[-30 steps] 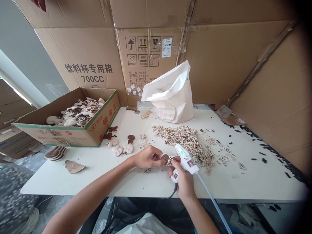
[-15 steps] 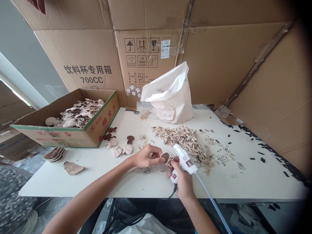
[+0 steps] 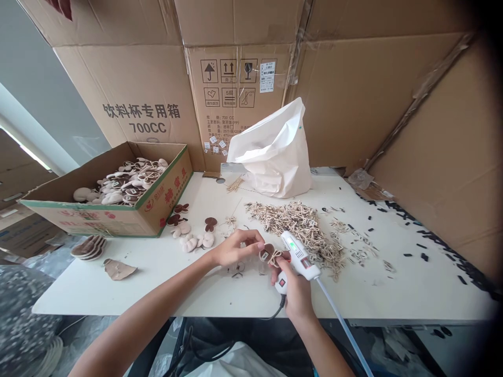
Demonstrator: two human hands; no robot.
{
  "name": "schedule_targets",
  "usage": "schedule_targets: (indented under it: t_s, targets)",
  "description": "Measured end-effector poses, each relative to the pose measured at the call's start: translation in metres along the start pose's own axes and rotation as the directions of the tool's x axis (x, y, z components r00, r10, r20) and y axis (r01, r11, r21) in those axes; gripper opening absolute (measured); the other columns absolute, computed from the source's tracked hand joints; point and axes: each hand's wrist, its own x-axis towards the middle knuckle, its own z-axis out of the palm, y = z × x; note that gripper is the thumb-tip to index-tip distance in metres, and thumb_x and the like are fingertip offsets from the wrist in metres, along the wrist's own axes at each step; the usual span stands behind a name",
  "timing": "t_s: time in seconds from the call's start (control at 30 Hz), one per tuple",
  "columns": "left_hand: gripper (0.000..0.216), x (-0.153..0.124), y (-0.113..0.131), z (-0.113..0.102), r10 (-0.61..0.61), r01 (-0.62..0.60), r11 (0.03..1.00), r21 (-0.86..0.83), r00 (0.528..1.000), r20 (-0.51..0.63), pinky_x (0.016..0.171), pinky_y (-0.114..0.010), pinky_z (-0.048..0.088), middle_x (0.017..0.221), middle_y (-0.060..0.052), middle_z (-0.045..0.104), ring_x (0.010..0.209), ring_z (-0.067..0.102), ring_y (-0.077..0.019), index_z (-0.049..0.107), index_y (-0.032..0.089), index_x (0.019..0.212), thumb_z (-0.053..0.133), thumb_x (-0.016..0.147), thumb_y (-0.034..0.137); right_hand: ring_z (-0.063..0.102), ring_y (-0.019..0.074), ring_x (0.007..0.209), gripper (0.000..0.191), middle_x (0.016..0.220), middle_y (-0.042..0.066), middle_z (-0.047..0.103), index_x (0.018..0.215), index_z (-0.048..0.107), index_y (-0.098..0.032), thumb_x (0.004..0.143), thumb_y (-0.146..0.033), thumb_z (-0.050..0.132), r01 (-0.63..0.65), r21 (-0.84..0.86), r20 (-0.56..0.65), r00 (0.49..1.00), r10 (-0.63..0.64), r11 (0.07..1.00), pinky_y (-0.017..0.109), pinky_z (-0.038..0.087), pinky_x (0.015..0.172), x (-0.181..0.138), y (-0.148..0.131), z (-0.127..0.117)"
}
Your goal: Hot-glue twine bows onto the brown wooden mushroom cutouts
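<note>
My left hand (image 3: 236,250) is at the middle of the white table (image 3: 157,293), its fingertips pinching the edge of a small brown mushroom-shaped piece (image 3: 268,252). A pale twine bow (image 3: 276,256) lies on that piece, and a small label shows on its face. My right hand (image 3: 296,293) grips a white hot glue gun (image 3: 301,260) just beside the piece, with the gun's nozzle hidden. A heap of pale twine bows (image 3: 294,225) lies just beyond the gun.
An open cardboard box (image 3: 165,188) of mushroom-shaped pieces stands at the table's left. Loose pieces (image 3: 192,242) lie beside it. A white paper bag (image 3: 271,152) stands behind the heap. Black scraps (image 3: 422,246) lie along the right, against upright cardboard sheets (image 3: 353,89).
My left fingers have shifted slightly upward along the brown piece, and its label now shows. The glue gun has barely moved.
</note>
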Motion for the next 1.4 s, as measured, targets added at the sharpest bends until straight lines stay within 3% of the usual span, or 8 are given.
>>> schedule_targets:
  t_s: [0.23,0.67,0.97,1.1,1.27,1.4]
  targets:
    - [0.057,0.0,0.001,0.008,-0.051,0.041,0.993,0.109,0.994,0.092,0.062,-0.025,0.039,0.069,-0.001,0.057,0.064,0.047,-0.0125,0.065,0.014,0.083,0.046,0.102,0.064,0.054,0.0121,0.043,0.037,0.068,0.001,0.07,0.086,0.065,-0.021,0.074,-0.048,0.087,0.008,-0.021,-0.005,1.0,-0.008,1.0,0.023,0.037,0.039,0.001,0.0,-0.001]
    - [0.055,0.002,-0.001,0.01,-0.007,0.0,0.986,0.166,0.999,0.045,0.063,-0.024,0.036,0.067,0.001,0.053,0.061,0.043,-0.0102,0.055,0.015,0.076,0.039,0.107,0.058,0.055,0.0109,0.044,0.034,0.071,0.002,0.072,0.091,0.065,-0.021,0.077,-0.045,0.085,0.01,-0.063,0.04,0.999,-0.007,0.998,0.021,0.036,0.042,0.0,0.004,-0.003]
    - [0.051,0.002,-0.004,0.007,0.071,-0.083,0.982,0.167,0.994,0.08,0.058,-0.023,0.032,0.065,0.002,0.051,0.059,0.039,-0.0095,0.061,0.014,0.079,0.045,0.106,0.055,0.054,0.0124,0.046,0.03,0.067,0.002,0.071,0.093,0.069,-0.02,0.081,-0.043,0.081,0.031,-0.1,0.082,0.996,-0.023,0.995,0.023,0.038,0.044,0.001,0.008,-0.008]
    - [0.053,0.001,-0.004,0.007,0.042,-0.052,0.988,0.142,0.996,0.077,0.06,-0.024,0.035,0.067,0.001,0.054,0.06,0.041,-0.0101,0.061,0.014,0.079,0.045,0.106,0.057,0.053,0.0122,0.047,0.034,0.067,0.002,0.071,0.101,0.071,-0.019,0.082,-0.045,0.081,0.035,-0.134,0.096,0.995,-0.022,0.99,0.024,0.038,0.046,0.001,0.008,-0.009]
    - [0.056,0.0,0.001,0.008,-0.015,0.009,0.995,0.101,0.998,0.06,0.063,-0.025,0.036,0.066,0.002,0.049,0.061,0.039,-0.011,0.056,0.016,0.076,0.039,0.106,0.059,0.053,0.0122,0.046,0.033,0.069,0.002,0.072,0.095,0.071,-0.019,0.08,-0.046,0.082,0.044,-0.151,0.086,0.996,-0.032,0.987,0.024,0.037,0.045,0.001,0.006,-0.005]
    - [0.058,0.0,0.004,0.008,-0.025,0.021,0.998,0.059,0.997,0.079,0.066,-0.026,0.038,0.07,0.0,0.054,0.065,0.043,-0.0124,0.055,0.015,0.075,0.035,0.107,0.06,0.054,0.0131,0.045,0.035,0.068,0.002,0.071,0.094,0.071,-0.019,0.079,-0.048,0.083,0.05,-0.16,0.1,0.994,-0.034,0.986,0.025,0.037,0.044,0.001,0.006,-0.004]
